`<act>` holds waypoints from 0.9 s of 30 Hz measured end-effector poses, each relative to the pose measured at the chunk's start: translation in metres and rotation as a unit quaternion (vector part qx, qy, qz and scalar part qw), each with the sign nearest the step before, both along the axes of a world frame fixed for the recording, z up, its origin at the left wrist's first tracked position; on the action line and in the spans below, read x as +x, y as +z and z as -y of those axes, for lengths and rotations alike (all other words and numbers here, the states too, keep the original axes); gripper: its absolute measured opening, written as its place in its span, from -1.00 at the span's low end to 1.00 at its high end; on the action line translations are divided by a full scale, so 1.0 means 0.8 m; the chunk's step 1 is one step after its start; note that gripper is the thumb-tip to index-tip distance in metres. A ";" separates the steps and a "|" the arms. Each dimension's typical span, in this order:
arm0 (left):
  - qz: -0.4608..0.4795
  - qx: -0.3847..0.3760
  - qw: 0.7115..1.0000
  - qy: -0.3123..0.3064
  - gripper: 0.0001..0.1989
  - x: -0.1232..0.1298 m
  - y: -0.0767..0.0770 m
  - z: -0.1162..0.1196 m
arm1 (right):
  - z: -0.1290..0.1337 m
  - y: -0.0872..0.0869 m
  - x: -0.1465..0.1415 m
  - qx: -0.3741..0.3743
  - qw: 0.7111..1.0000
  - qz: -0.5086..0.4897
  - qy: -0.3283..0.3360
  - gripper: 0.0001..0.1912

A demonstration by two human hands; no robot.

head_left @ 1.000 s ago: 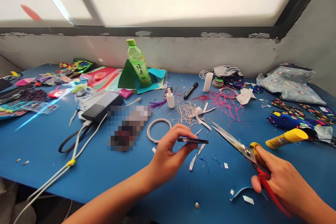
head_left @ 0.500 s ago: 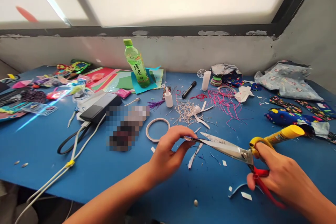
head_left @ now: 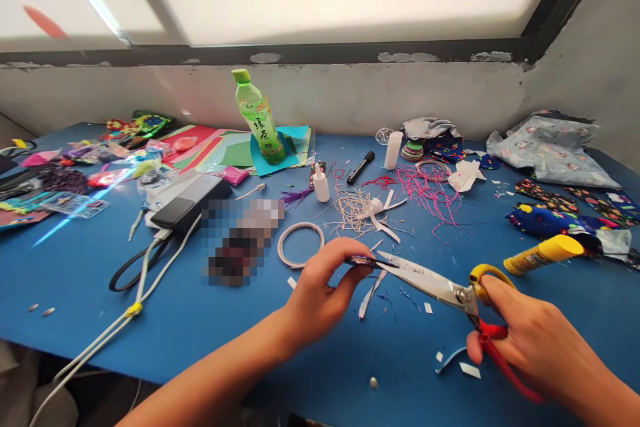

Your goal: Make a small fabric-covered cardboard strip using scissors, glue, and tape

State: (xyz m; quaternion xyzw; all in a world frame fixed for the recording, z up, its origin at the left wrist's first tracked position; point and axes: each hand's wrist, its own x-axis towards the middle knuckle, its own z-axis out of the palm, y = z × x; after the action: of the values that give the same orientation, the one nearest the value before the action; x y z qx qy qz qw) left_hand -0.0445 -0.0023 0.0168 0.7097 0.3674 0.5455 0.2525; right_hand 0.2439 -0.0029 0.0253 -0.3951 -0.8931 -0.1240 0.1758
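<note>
Nearest: small oval bead [head_left: 374, 383] lies loose on the blue table [head_left: 200, 340]; white scraps [head_left: 470, 371] sit beneath the scissors side, probably just where they dropped.

Right hand [head_left: 530, 327]: fingers wrapped round the yellow and red handles of the scissors [head_left: 463, 295], upper loop hooked. Which digit sits where is partly hidden. Wrist comes in from the right, so blades point left at the other hand; looks like a grip for leverage near the pivot.

Left hand [head_left: 327, 287]: thumb and forefinger pinching a thin dark piece [head_left: 361, 260], held just off the fingertips, above the table, nearly edge-on to camera. Other fingers mostly hidden, can't tell how they sit. Pinch seems chosen to leave the right-hand edge free for the blades. Blade tips are at that edge; can't tell if the piece is actually between them.

Farther: white ring [head_left: 281, 245] lies flat left of the pinch, yellow glue stick [head_left: 545, 255] lies on its side beyond the right hand. Both near, presumably for easy reach. Then pale cord tangle [head_left: 350, 212], small white bottle [head_left: 321, 188] upright, capped marker [head_left: 361, 168]. At the back, green drink bottle [head_left: 263, 127] stands by a teal sheet [head_left: 295, 137], maybe weighting it.
</note>
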 end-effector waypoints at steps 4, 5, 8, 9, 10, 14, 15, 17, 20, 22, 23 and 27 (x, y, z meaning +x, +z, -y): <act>-0.002 -0.002 1.000 0.005 -0.82 0.001 0.001 0.001 | 0.002 -0.002 -0.001 0.007 1.000 0.002 -0.003 -0.75; -0.002 -0.003 1.000 0.007 -0.82 0.001 0.001 0.001 | 0.002 -0.002 -0.002 0.010 1.000 0.001 -0.002 -0.73; 0.003 -0.005 1.000 0.011 -0.83 0.001 0.002 0.003 | 0.004 -0.001 -0.003 0.027 1.000 0.001 -0.004 -0.66; 0.004 -0.006 1.000 0.012 -0.83 0.002 0.002 0.003 | 0.004 0.000 -0.003 0.033 0.999 -0.001 -0.005 -0.65; 0.004 -0.007 1.000 0.012 -0.83 0.001 0.002 0.003 | 0.004 0.001 -0.004 0.037 0.999 -0.003 -0.006 -0.65; 0.002 -0.012 1.000 0.009 -0.82 0.001 0.003 0.003 | 0.004 0.002 -0.005 0.041 0.999 -0.006 -0.006 -0.67; 0.002 -0.012 1.000 0.008 -0.82 0.000 0.003 0.003 | 0.004 0.002 -0.005 0.038 0.999 -0.006 -0.005 -0.68; 0.000 -0.009 1.000 0.008 -0.82 0.000 0.003 0.003 | 0.004 0.001 -0.004 0.021 1.000 -0.009 -0.002 -0.72; -0.005 -0.002 1.000 0.007 -0.83 -0.001 0.004 0.003 | 0.006 -0.002 -0.002 -0.014 1.000 -0.017 0.001 -0.77; -0.014 -0.003 1.000 0.004 -0.85 -0.001 0.004 0.002 | 0.007 -0.002 0.000 -0.028 0.999 -0.022 0.001 -0.77; -0.019 -0.005 1.000 0.003 -0.86 -0.001 0.004 0.002 | 0.007 -0.002 0.001 -0.032 0.999 -0.023 -0.001 -0.76; -0.025 -0.005 1.000 0.004 -0.87 -0.002 0.003 0.002 | 0.008 -0.001 0.002 -0.045 0.998 -0.028 -0.019 -0.73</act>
State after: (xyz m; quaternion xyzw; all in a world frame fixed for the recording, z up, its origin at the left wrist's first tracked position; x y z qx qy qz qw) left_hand -0.0459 -0.0039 0.0192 0.7202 0.3789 0.5270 0.2450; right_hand 0.2453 -0.0092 0.0248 -0.4232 -0.8847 -0.0756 0.1804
